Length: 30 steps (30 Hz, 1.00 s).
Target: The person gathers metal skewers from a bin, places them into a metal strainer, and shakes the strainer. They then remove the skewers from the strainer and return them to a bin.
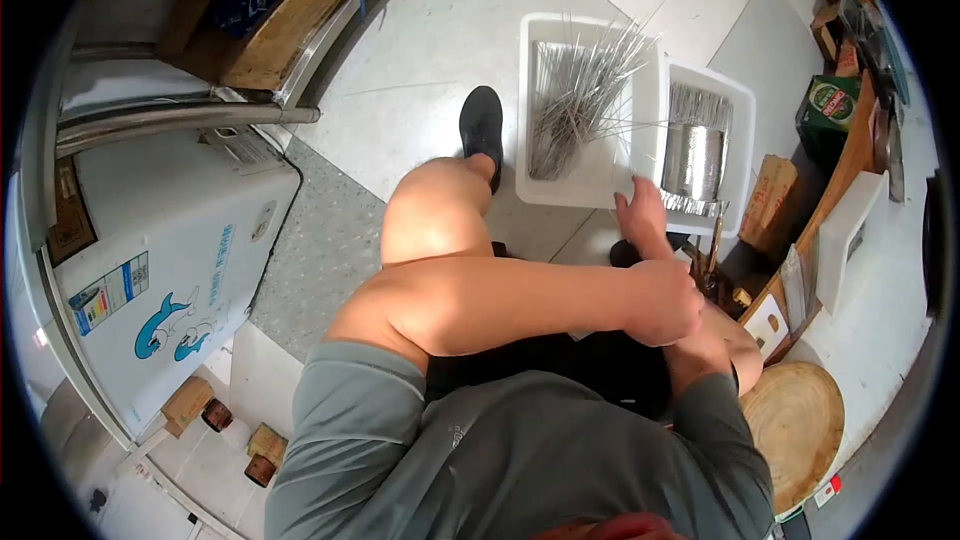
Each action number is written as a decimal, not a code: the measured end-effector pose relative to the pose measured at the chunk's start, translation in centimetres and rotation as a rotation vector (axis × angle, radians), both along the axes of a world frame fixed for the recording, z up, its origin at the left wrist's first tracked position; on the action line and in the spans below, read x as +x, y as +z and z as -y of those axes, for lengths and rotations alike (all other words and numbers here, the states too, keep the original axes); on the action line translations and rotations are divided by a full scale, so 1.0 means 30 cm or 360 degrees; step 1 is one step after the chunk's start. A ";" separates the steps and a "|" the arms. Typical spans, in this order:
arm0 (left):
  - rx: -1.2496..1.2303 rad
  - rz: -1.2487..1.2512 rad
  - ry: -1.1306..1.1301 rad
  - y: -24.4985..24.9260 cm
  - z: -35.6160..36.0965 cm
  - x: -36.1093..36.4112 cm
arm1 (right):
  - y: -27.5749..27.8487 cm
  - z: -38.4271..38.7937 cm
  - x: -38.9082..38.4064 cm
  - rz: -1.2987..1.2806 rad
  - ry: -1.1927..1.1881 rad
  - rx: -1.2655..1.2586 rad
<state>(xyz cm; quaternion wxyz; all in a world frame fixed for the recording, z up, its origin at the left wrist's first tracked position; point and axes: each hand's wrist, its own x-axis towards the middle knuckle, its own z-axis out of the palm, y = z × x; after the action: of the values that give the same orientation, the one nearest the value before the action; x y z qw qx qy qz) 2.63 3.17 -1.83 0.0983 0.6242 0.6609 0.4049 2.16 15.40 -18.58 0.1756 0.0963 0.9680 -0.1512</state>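
Note:
My left arm reaches across my body, and my left hand (664, 302) is closed over my right forearm (698, 348) with its fingers curled. Beyond it, my right hand (643, 212) is by the near rims of two white plastic tubs, thumb and a finger apart, with nothing seen in it. The left tub (524, 110) holds a loose, tangled heap of thin metal wires (585, 95). In the right tub (742, 140) are a shiny metal cylinder (694, 162) and more short wires (700, 105) lined up behind it.
A white appliance with dolphin pictures (170, 270) stands left, under a metal rail (190, 125). At right are a green box (830, 105), a wooden block (770, 202), a round wooden board (793, 430) and a shelf edge. My black shoe (481, 125) rests left of the tubs.

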 end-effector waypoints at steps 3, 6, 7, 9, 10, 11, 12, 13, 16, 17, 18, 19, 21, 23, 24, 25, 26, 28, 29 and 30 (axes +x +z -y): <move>-0.0221 0.0170 -0.0115 0.002 0.010 -0.003 | -0.069 -0.040 -0.106 -0.0164 0.0304 0.0167; -0.0395 0.0095 -0.0128 0.036 0.035 -0.056 | -0.152 -0.058 -0.187 -0.0120 0.0457 0.0435; -0.0374 0.0075 -0.0083 0.030 0.036 -0.051 | -0.167 -0.062 -0.199 -0.0055 0.0474 0.0462; -0.0284 0.0134 0.0022 0.016 0.032 -0.057 | -0.198 -0.046 -0.217 0.0073 0.0508 0.0496; -0.0244 0.0165 0.0073 0.013 0.036 -0.057 | -0.211 -0.026 -0.214 0.0170 0.0468 0.0443; -0.0300 0.0146 0.0073 0.013 0.042 -0.053 | -0.219 -0.013 -0.205 0.0265 0.0430 0.0396; -0.0345 0.0114 0.0075 0.021 0.048 -0.060 | -0.219 -0.008 -0.206 0.0349 0.0390 0.0362; -0.0380 0.0074 0.0075 0.027 0.048 -0.069 | -0.212 -0.014 -0.213 0.0426 0.0347 0.0337; -0.0444 -0.0042 0.0111 0.024 0.055 -0.054 | -0.206 0.003 -0.180 0.0304 0.0356 0.0384; -0.0457 -0.0017 0.0110 0.017 0.056 -0.048 | -0.201 0.018 -0.173 0.0279 0.0331 0.0379; -0.0472 0.0009 0.0112 0.012 0.059 -0.038 | -0.198 0.035 -0.148 0.0295 0.0319 0.0371; -0.0476 0.0013 0.0119 0.013 0.054 -0.039 | -0.199 0.042 -0.128 0.0289 0.0306 0.0374; -0.0497 -0.0069 0.0082 0.050 0.079 -0.074 | -0.213 0.031 -0.172 0.0177 0.0259 0.0388; -0.0572 -0.0082 0.0080 0.037 0.069 -0.044 | -0.240 0.042 -0.119 0.0234 0.0208 0.0378; -0.0599 -0.0144 0.0066 0.033 0.071 -0.053 | -0.267 0.037 -0.139 0.0290 0.0168 0.0385; -0.0636 -0.0187 0.0054 0.028 0.070 -0.064 | -0.330 0.017 -0.132 0.0184 0.0158 0.0392; -0.0623 -0.0160 0.0057 0.026 0.064 -0.062 | -0.371 0.001 -0.116 0.0117 0.0160 0.0387; -0.0628 -0.0077 0.0076 0.011 0.061 -0.067 | -0.397 -0.029 -0.162 0.0204 0.0216 0.0398; -0.0617 -0.0127 0.0107 0.006 0.058 -0.069 | -0.413 -0.035 -0.133 0.0293 0.0261 0.0382; -0.0615 -0.0136 0.0126 0.002 0.049 -0.071 | -0.437 -0.064 -0.126 0.0283 0.0291 0.0282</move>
<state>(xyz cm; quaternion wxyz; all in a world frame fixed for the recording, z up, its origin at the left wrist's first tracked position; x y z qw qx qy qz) 0.49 1.70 -1.76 0.1720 0.5840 0.7538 0.2473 -1.61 17.31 -31.69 0.2645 0.0359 0.9629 -0.0395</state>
